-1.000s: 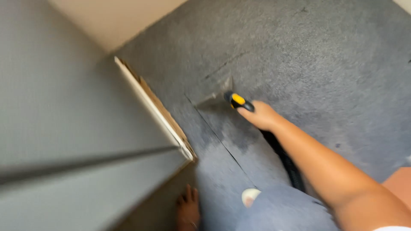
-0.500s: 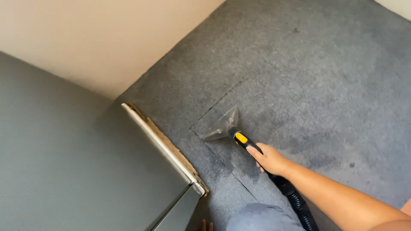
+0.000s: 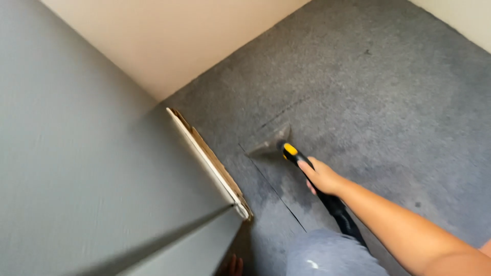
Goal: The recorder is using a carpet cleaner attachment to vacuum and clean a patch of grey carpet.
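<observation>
My right hand (image 3: 323,177) grips the black handle of a carpet-cleaning wand (image 3: 307,168) with a yellow band near its head. The clear, wedge-shaped nozzle (image 3: 270,143) lies flat on the grey carpet (image 3: 368,92), beside a dark damp patch (image 3: 279,191). A black ribbed hose (image 3: 347,222) runs back from the handle under my forearm. My left hand is out of sight.
A tall grey wall or cabinet side (image 3: 87,168) fills the left, with a pale skirting edge (image 3: 209,163) ending at a corner. A cream wall (image 3: 169,41) bounds the carpet at the back. My knee in grey fabric (image 3: 330,255) and my toes (image 3: 232,266) show at the bottom.
The nozzle has slid forward across the carpet, away from me, leaving a darker wet strip behind it. The view has swung, too.
</observation>
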